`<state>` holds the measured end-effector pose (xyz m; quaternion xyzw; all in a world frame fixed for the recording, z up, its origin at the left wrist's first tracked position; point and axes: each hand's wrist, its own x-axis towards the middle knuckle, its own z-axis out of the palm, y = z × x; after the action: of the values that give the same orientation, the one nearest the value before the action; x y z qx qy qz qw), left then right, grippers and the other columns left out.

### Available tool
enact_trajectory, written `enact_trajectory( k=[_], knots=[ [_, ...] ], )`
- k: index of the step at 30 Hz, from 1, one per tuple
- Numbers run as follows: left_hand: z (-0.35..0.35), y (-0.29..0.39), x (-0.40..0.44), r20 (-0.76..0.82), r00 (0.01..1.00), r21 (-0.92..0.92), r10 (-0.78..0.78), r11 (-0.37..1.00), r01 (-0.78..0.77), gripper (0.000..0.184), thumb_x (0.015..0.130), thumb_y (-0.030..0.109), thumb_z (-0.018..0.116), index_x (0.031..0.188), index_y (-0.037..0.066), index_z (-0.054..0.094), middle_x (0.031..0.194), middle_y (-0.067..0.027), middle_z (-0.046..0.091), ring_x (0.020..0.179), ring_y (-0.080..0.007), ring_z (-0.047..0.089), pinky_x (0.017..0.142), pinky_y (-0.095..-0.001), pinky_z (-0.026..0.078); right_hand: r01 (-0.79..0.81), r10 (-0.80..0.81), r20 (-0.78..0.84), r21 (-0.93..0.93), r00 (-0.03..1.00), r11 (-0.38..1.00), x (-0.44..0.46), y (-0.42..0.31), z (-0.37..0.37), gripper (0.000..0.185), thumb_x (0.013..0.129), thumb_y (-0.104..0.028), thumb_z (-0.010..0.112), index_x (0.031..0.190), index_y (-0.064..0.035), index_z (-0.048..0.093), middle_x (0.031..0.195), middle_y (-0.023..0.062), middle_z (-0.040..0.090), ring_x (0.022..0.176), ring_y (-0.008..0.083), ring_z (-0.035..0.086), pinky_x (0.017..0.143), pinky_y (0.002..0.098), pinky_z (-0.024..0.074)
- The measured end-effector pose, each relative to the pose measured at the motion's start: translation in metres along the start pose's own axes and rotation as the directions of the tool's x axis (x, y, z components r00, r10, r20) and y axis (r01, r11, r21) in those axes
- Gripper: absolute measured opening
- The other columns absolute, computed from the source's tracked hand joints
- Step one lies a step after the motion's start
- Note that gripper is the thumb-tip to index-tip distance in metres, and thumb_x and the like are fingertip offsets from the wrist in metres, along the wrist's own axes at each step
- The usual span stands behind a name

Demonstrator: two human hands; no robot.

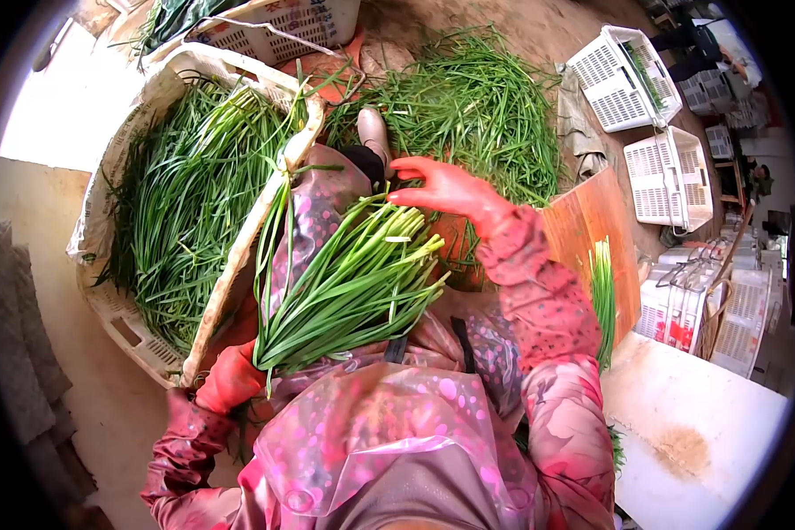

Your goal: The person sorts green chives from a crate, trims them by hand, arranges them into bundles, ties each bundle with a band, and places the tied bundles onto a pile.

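Note:
A loose bunch of garlic chives (344,291) lies across my lap on the pink-dotted plastic apron (371,433), pale stem ends to the upper right. My left hand (231,378), in a red rubber glove, is closed on the bunch's leafy lower-left end; leaves partly hide its fingers. Just above the stem ends is my right hand (446,187), also red-gloved, thumb and fingers apart with nothing plainly between them. To the left stands a large white basket (141,340) full of chives (194,194), its rim close to my left hand.
Loose chives (477,106) cover the floor ahead, near a boot (373,132). On the right, a small bunch (602,300) lies on an orange wooden board (596,212). Beyond are white plastic crates (667,181), a white slab (698,415) and another person (693,44).

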<state>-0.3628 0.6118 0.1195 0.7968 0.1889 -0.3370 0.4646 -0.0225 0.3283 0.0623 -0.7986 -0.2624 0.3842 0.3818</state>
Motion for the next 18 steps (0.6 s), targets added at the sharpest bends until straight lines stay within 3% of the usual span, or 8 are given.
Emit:
enact_trajectory(
  k=[3,4,7,8,12,14,16,18],
  knots=[
    [0.004,-0.015,0.004,0.011,0.998,-0.006,0.062,0.998,-0.062,0.039,0.077,0.012,0.075,0.115,0.014,0.066,0.095,-0.0118,0.071,0.086,-0.0211,0.069,0.078,-0.0320,0.051,-0.003,0.089,0.248,-0.327,0.965,0.945,0.037,-0.026,0.033,0.073,0.077,-0.053,0.070,0.125,-0.0005,0.057,0.112,0.0178,0.065,0.107,0.0285,0.061,0.092,0.0352,0.0460],
    [0.002,-0.013,0.003,0.017,0.998,-0.004,0.060,0.998,-0.060,0.039,0.077,0.012,0.075,0.115,0.014,0.066,0.095,-0.0118,0.071,0.086,-0.0211,0.069,0.078,-0.0320,0.051,-0.065,0.126,0.304,-0.203,0.944,0.977,0.044,-0.025,0.043,0.052,0.082,-0.045,0.069,0.109,-0.0001,0.065,0.098,0.0126,0.069,0.095,0.0235,0.064,0.084,0.0329,0.0482],
    [0.002,-0.016,0.003,0.096,0.995,-0.287,0.009,0.958,0.019,0.040,0.078,0.007,0.076,0.116,0.008,0.065,0.098,-0.0045,0.072,0.087,-0.0130,0.065,0.082,-0.0298,0.050,-0.033,-0.039,0.215,0.325,0.976,0.945,0.046,0.016,0.049,0.021,0.089,-0.022,0.064,0.094,-0.0019,0.068,0.088,0.0031,0.070,0.080,0.0099,0.059,0.073,0.0264,0.0477],
    [0.004,-0.022,0.005,0.105,0.994,-0.289,0.008,0.957,0.023,0.040,0.078,0.007,0.076,0.116,0.008,0.065,0.098,-0.0045,0.072,0.087,-0.0130,0.065,0.082,-0.0298,0.050,0.055,-0.094,0.078,0.404,0.993,0.913,0.041,0.023,0.044,0.017,0.085,-0.022,0.065,0.086,-0.0056,0.070,0.073,0.0009,0.063,0.067,0.0107,0.055,0.062,0.0280,0.0483],
    [0.005,-0.033,0.011,0.174,0.982,-0.448,-0.067,0.883,0.140,0.037,0.078,0.003,0.074,0.114,0.004,0.066,0.098,-0.0041,0.071,0.086,-0.0114,0.063,0.079,-0.0286,0.050,-0.060,0.230,-0.211,0.598,0.950,0.799,0.008,0.084,-0.016,0.027,0.092,-0.025,0.058,0.086,-0.0004,0.069,0.061,-0.0015,0.047,0.050,0.0120,0.046,0.047,0.0290,0.0488],
    [0.001,-0.026,0.009,0.253,0.944,-0.522,-0.214,0.791,0.319,0.035,0.077,0.001,0.072,0.111,0.005,0.066,0.093,-0.0033,0.069,0.080,-0.0115,0.062,0.072,-0.0287,0.050,-0.192,0.229,0.020,0.616,0.973,0.764,-0.023,0.086,-0.012,0.038,0.096,-0.035,0.054,0.092,0.0011,0.066,0.068,0.0046,0.060,0.051,0.0116,0.051,0.049,0.0269,0.0507],
    [0.001,-0.020,0.011,0.258,0.948,-0.578,-0.188,0.756,0.307,0.035,0.075,-0.004,0.070,0.109,0.005,0.067,0.088,-0.0014,0.066,0.072,-0.0115,0.059,0.063,-0.0283,0.048,-0.358,0.293,0.223,0.736,0.930,0.575,-0.036,0.069,0.023,0.040,0.097,-0.039,0.053,0.097,-0.0020,0.066,0.071,0.0035,0.064,0.052,0.0107,0.055,0.048,0.0238,0.0481],
    [0.001,-0.020,0.012,0.097,0.994,-0.649,-0.049,0.754,0.100,0.038,0.071,-0.007,0.070,0.107,0.003,0.066,0.086,-0.0008,0.065,0.069,-0.0123,0.058,0.059,-0.0287,0.047,-0.465,0.157,0.440,0.802,0.884,0.375,-0.032,0.055,0.045,0.041,0.095,-0.044,0.054,0.100,-0.0057,0.066,0.072,0.0012,0.065,0.054,0.0099,0.059,0.047,0.0210,0.0454]
  ],
)
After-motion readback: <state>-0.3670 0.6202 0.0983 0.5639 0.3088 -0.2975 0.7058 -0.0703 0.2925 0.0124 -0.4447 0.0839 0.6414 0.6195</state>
